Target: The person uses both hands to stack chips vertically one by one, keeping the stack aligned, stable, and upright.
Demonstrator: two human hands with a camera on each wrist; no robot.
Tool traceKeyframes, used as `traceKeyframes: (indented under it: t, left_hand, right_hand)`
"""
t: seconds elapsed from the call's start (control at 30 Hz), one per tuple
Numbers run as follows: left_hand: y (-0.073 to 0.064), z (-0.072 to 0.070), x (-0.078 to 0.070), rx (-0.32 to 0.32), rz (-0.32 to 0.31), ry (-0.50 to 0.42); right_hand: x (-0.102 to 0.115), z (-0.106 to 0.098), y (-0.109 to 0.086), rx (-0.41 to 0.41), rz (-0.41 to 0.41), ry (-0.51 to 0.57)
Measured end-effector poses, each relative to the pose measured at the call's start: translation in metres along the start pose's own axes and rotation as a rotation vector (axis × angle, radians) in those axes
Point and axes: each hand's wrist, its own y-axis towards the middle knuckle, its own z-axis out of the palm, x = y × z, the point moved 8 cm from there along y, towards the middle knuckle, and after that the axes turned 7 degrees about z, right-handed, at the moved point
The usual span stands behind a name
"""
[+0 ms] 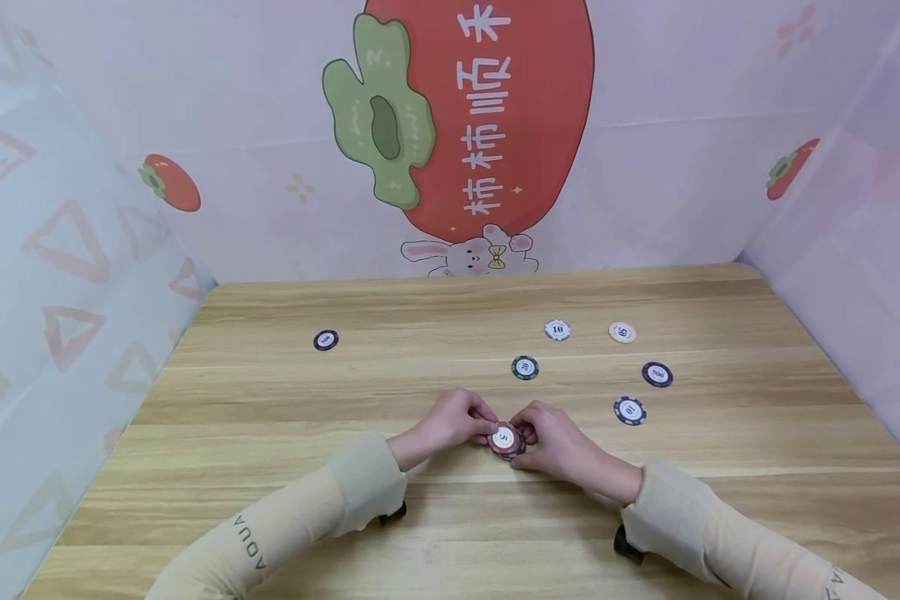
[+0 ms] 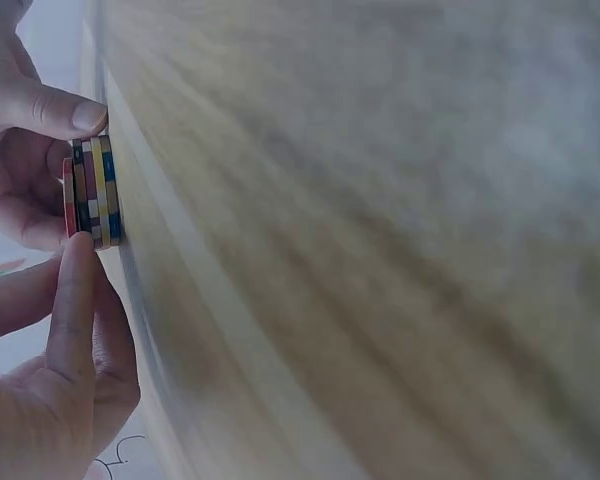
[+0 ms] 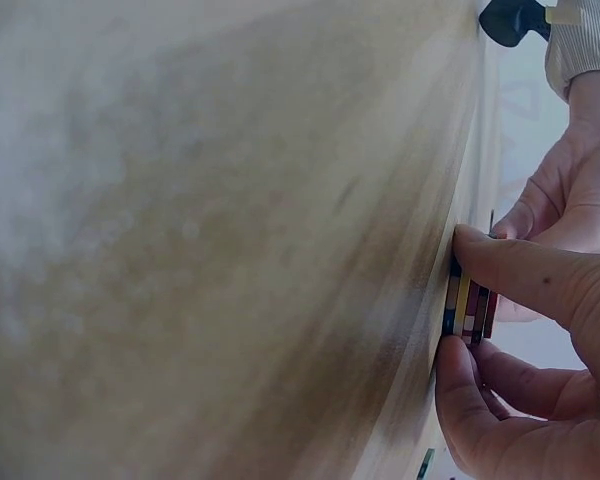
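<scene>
A short stack of poker chips [image 2: 98,195] stands on the table between the two hands, its coloured edges showing in both wrist views. On top lies a red poker chip [image 1: 504,438] marked 5, set slightly off from the chips below. My left hand [image 1: 453,419] pinches this red chip at its left edge between thumb and fingers. From the other side, my right hand [image 1: 558,442] grips the stack, thumb at the near side and fingers at the far side. In the right wrist view, the right thumb and fingertips [image 3: 470,250] reach down close to the wood.
Loose chips lie flat on the wooden table [image 1: 270,400]: a green chip [image 1: 525,367], a light blue 10 [image 1: 558,330], a cream 50 [image 1: 622,332], a purple 500 [image 1: 657,374] and a dark blue 10 [image 1: 630,410]. Another purple chip [image 1: 326,340] lies far left. Printed cloth walls surround the table.
</scene>
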Motion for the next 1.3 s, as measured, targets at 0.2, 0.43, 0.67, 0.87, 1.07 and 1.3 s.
traceKeyframes:
  t: [0.2, 0.43, 0.67, 0.87, 1.07, 1.3]
  left_hand:
    - [0.000, 0.004, -0.003, 0.006, 0.031, 0.007]
    - [0.000, 0.005, -0.003, 0.006, 0.020, 0.002]
    - [0.000, 0.006, -0.004, 0.001, 0.008, 0.016]
    - [0.000, 0.006, -0.003, 0.009, 0.004, 0.014]
    - [-0.001, 0.000, -0.007, 0.067, 0.013, 0.052]
    - [0.004, -0.024, -0.010, 0.055, 0.017, 0.176]
  right_hand:
    - [0.000, -0.001, -0.001, -0.002, 0.012, 0.013]
    - [0.001, -0.001, 0.000, -0.007, 0.003, 0.022]
    - [0.001, 0.000, -0.001, -0.008, -0.012, 0.036]
    - [0.001, 0.001, 0.000, -0.007, 0.002, 0.043]
    - [0.002, 0.000, 0.000, -0.005, -0.003, 0.037]
    - [0.002, -0.001, 0.000, 0.005, 0.013, 0.039]
